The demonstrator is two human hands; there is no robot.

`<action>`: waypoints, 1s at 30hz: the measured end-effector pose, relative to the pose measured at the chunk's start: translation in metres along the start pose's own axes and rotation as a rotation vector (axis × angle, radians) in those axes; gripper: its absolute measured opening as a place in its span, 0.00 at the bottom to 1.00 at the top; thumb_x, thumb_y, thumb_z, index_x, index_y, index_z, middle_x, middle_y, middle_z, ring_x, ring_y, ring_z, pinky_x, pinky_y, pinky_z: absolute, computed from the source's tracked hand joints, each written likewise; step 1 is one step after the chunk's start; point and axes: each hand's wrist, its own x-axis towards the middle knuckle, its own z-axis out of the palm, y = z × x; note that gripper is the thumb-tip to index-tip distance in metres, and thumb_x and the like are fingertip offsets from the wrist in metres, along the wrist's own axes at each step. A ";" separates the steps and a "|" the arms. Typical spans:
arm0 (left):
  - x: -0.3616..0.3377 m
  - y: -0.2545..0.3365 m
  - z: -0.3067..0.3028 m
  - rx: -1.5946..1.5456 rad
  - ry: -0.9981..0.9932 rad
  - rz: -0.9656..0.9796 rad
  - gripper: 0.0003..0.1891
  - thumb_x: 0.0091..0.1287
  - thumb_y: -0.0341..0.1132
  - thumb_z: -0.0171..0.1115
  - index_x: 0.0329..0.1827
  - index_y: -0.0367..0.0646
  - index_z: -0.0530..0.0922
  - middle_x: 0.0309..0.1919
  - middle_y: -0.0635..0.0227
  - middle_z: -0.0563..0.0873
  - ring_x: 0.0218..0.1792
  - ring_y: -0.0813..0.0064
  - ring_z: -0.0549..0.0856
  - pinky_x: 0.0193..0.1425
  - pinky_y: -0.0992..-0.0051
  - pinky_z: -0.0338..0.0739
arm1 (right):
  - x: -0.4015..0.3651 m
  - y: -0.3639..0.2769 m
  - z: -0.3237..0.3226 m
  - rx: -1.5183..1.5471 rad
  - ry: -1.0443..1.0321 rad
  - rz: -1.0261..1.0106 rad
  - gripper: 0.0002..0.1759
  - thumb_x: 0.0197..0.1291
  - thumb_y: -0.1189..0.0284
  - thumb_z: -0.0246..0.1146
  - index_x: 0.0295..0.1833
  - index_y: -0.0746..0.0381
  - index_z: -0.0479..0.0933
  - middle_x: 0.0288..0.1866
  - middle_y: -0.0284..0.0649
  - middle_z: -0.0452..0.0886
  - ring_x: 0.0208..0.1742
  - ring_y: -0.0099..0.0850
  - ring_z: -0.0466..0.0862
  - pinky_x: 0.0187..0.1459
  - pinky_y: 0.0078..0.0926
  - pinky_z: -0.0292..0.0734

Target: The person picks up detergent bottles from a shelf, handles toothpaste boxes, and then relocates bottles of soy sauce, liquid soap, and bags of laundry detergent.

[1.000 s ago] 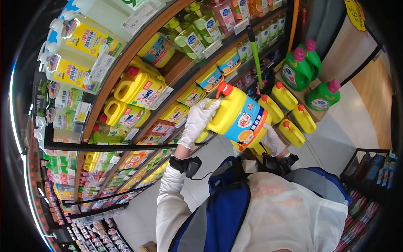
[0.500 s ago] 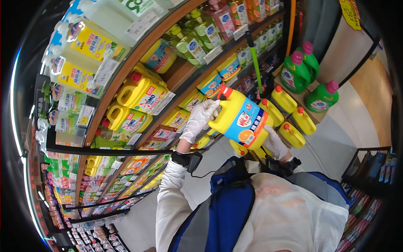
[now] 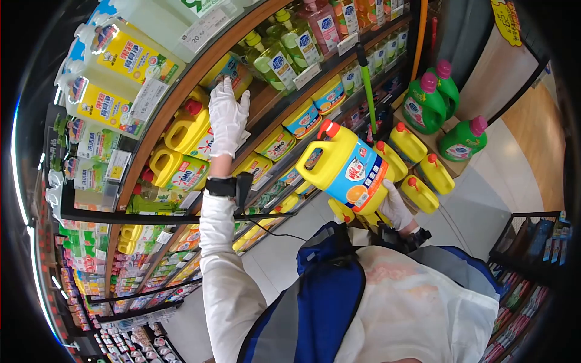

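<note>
Yellow plastic fills this head-camera view down a shop aisle. A large yellow jug (image 3: 346, 172) with a red cap and a blue-and-orange label is held in the air in front of the person's chest. The gloved right hand (image 3: 394, 206) grips its base from beneath. Up and left of the jug, the gloved left hand (image 3: 227, 118) is open and empty, fingers spread flat against the yellow bottles (image 3: 184, 130) on a wooden shelf (image 3: 181, 81). The step in hand seems to be the left hand working at that row while the right carries the jug. With the weight on one hand, any further move calls for a firm hold underneath. The right hand's fingers are mostly hidden behind the jug, and the label print is too small to read.
</note>
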 end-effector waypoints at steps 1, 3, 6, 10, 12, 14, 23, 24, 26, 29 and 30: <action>0.010 -0.009 0.013 0.026 -0.015 -0.016 0.34 0.66 0.48 0.61 0.67 0.29 0.69 0.61 0.43 0.77 0.61 0.47 0.77 0.68 0.58 0.69 | 0.000 0.000 0.001 0.014 0.019 0.010 0.30 0.70 0.64 0.60 0.72 0.62 0.61 0.68 0.44 0.74 0.68 0.36 0.76 0.70 0.39 0.69; 0.024 -0.028 0.041 0.078 -0.001 -0.025 0.35 0.66 0.51 0.60 0.67 0.29 0.69 0.60 0.41 0.77 0.61 0.46 0.77 0.68 0.58 0.69 | 0.000 0.002 -0.001 0.030 0.040 0.003 0.30 0.69 0.64 0.61 0.72 0.62 0.61 0.68 0.44 0.74 0.67 0.37 0.76 0.71 0.39 0.69; 0.051 -0.056 0.074 0.159 0.081 -0.061 0.33 0.66 0.54 0.58 0.63 0.32 0.74 0.54 0.40 0.81 0.57 0.45 0.80 0.65 0.58 0.72 | 0.001 0.002 0.000 0.040 0.039 -0.026 0.31 0.69 0.65 0.61 0.72 0.62 0.60 0.69 0.45 0.73 0.68 0.38 0.75 0.71 0.41 0.69; 0.093 -0.070 0.072 0.152 0.082 -0.238 0.26 0.65 0.54 0.57 0.47 0.36 0.83 0.48 0.47 0.86 0.50 0.45 0.84 0.56 0.54 0.76 | -0.005 0.005 -0.008 0.016 0.042 -0.077 0.32 0.69 0.64 0.61 0.73 0.63 0.60 0.70 0.46 0.73 0.68 0.39 0.75 0.70 0.43 0.71; 0.102 -0.088 0.089 0.052 0.269 -0.131 0.21 0.63 0.50 0.58 0.41 0.39 0.85 0.42 0.49 0.88 0.46 0.45 0.85 0.52 0.53 0.77 | -0.007 0.006 -0.009 0.029 0.047 -0.085 0.32 0.69 0.64 0.61 0.73 0.63 0.60 0.69 0.46 0.73 0.68 0.39 0.76 0.69 0.43 0.71; 0.108 -0.095 0.102 0.080 0.259 -0.161 0.19 0.62 0.48 0.58 0.39 0.41 0.85 0.40 0.49 0.88 0.43 0.45 0.85 0.49 0.53 0.77 | -0.010 0.007 -0.012 0.052 0.071 -0.075 0.32 0.68 0.64 0.62 0.73 0.63 0.61 0.69 0.46 0.73 0.67 0.39 0.76 0.69 0.43 0.72; 0.108 -0.098 0.093 0.295 -0.001 -0.095 0.15 0.65 0.42 0.54 0.43 0.43 0.84 0.42 0.51 0.87 0.42 0.49 0.85 0.48 0.56 0.78 | -0.028 0.005 -0.016 0.072 0.113 -0.096 0.32 0.67 0.66 0.63 0.72 0.62 0.62 0.68 0.45 0.74 0.67 0.38 0.77 0.69 0.41 0.71; 0.109 -0.099 0.092 0.299 0.008 -0.093 0.15 0.66 0.42 0.54 0.43 0.43 0.84 0.41 0.51 0.87 0.41 0.49 0.85 0.48 0.56 0.78 | -0.029 0.005 -0.015 0.068 0.122 -0.096 0.32 0.67 0.66 0.64 0.72 0.62 0.62 0.68 0.45 0.74 0.67 0.38 0.76 0.69 0.41 0.71; 0.108 -0.102 0.091 0.297 0.020 -0.086 0.15 0.66 0.42 0.53 0.42 0.43 0.84 0.40 0.52 0.86 0.40 0.50 0.85 0.47 0.56 0.78 | -0.032 0.003 -0.015 0.058 0.145 -0.098 0.32 0.66 0.66 0.64 0.72 0.62 0.62 0.68 0.45 0.74 0.67 0.38 0.76 0.69 0.41 0.72; 0.107 -0.106 0.092 0.302 0.034 -0.079 0.15 0.67 0.43 0.53 0.41 0.43 0.84 0.38 0.52 0.86 0.39 0.51 0.85 0.45 0.57 0.77 | -0.035 0.004 -0.020 0.042 0.188 -0.100 0.33 0.67 0.63 0.64 0.72 0.62 0.62 0.67 0.46 0.75 0.66 0.40 0.77 0.68 0.43 0.73; 0.108 -0.107 0.093 0.303 0.040 -0.075 0.15 0.67 0.43 0.53 0.41 0.43 0.84 0.37 0.53 0.85 0.38 0.51 0.85 0.45 0.57 0.77 | -0.036 0.004 -0.021 0.037 0.193 -0.111 0.33 0.67 0.63 0.63 0.72 0.62 0.62 0.68 0.46 0.75 0.66 0.40 0.77 0.67 0.43 0.73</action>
